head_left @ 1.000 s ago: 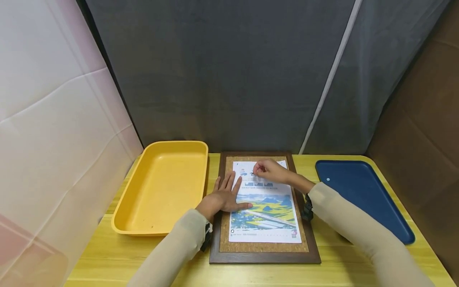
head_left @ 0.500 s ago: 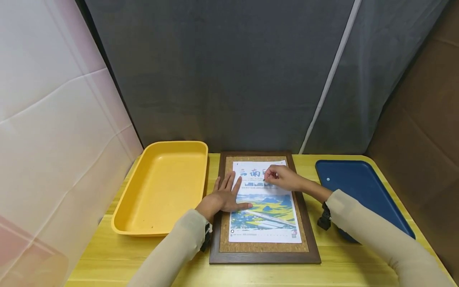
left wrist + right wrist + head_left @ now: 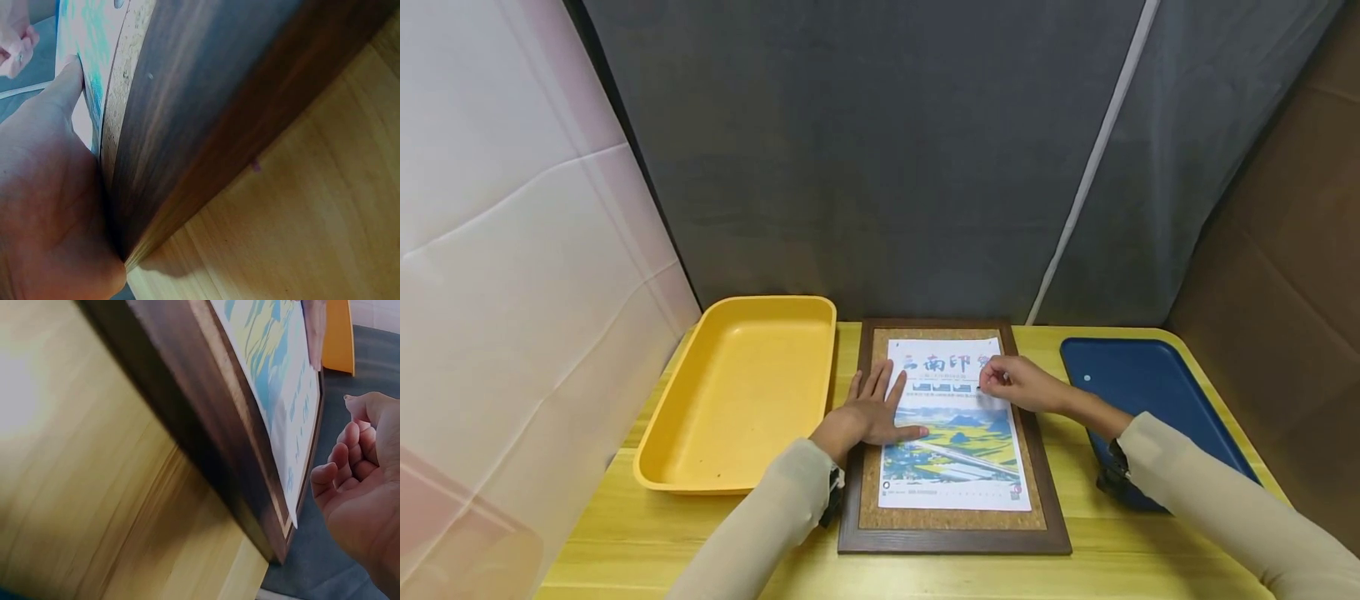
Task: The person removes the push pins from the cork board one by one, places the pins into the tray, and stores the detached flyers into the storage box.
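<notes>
A dark wooden-framed cork board (image 3: 955,540) lies flat on the table with a colourful poster (image 3: 958,450) on it. My left hand (image 3: 868,412) presses flat on the poster's left edge, fingers straight; the left wrist view shows its thumb (image 3: 65,87) on the paper beside the frame (image 3: 206,112). My right hand (image 3: 987,383) hovers over the poster's upper right, fingers curled and pinching a small dark pin-like thing that is mostly hidden. In the right wrist view the right hand (image 3: 362,475) is curled just beyond the frame's corner (image 3: 275,550).
An empty yellow tray (image 3: 647,475) stands left of the board. A blue tray (image 3: 1150,400) with one small pale dot (image 3: 1086,377) in it lies to the right. Grey curtain closes the back, a pale panel the left, brown board the right.
My right hand has moved from the poster's top centre to its upper right, uncovering the printed title. The left hand and the board have stayed still.
</notes>
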Available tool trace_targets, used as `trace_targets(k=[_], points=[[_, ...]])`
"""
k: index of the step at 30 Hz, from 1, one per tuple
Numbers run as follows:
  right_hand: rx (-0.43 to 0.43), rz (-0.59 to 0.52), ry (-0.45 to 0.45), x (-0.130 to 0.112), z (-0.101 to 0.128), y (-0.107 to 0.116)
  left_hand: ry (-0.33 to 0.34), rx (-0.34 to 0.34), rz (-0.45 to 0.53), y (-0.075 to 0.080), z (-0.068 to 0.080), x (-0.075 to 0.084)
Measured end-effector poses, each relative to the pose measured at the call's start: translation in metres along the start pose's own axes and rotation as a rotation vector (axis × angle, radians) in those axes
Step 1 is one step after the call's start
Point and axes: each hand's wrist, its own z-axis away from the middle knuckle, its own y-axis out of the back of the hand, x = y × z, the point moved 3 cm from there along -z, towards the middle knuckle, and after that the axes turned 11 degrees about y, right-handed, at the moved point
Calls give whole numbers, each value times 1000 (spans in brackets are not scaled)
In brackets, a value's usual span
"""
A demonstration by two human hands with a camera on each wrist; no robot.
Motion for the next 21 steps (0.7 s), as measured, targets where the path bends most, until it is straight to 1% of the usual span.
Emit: trace_targets(k=[6,11,21], points=[[14,-15,-18,2,18,7,1,-5,8,0,0,1],[33,10,-24,5,30,15,5,0,9,1,-1,0],[64,45,-26,11,53,30,-8,10,23,-2,-3,-1]])
